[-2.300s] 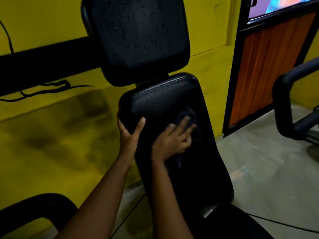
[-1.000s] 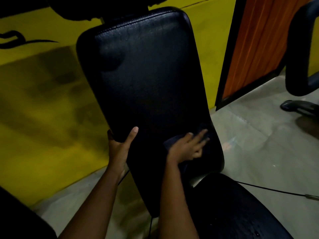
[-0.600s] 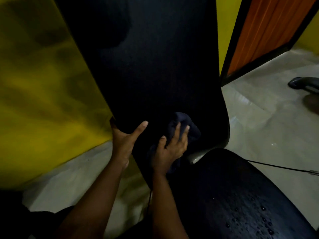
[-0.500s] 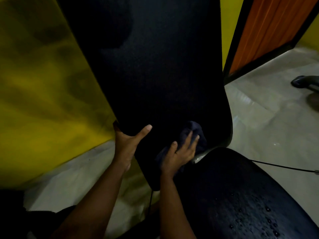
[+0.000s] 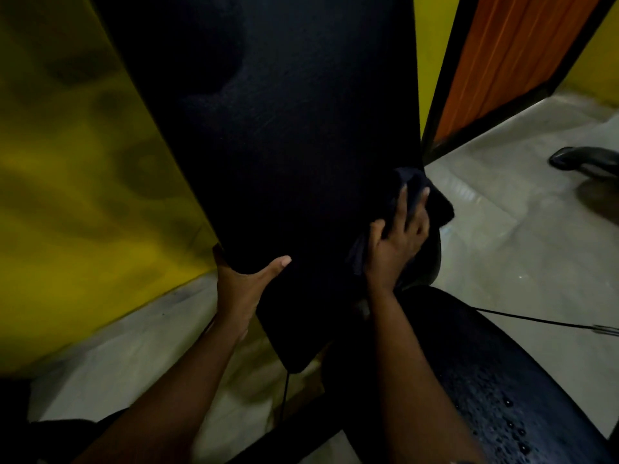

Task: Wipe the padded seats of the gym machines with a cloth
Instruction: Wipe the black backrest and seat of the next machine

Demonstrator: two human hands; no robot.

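A tall black padded backrest (image 5: 274, 135) fills the middle of the head view, tilted towards me. My left hand (image 5: 243, 283) grips its lower left edge, thumb across the front face. My right hand (image 5: 398, 239) presses a dark cloth (image 5: 435, 202) against the backrest's lower right edge, fingers spread over the cloth, which bulges past the pad's rim. Below the backrest lies the black seat pad (image 5: 495, 390), dotted with water drops.
A yellow wall (image 5: 77, 182) stands close on the left. An orange slatted panel in a black frame (image 5: 509, 61) is at the upper right. Grey floor (image 5: 522, 249) spreads on the right, with a black machine foot (image 5: 582, 160) and a thin cable (image 5: 542, 321).
My right hand has slid the cloth from the lower middle of the backrest out to its right edge and slightly up. My left hand keeps its grip on the left edge.
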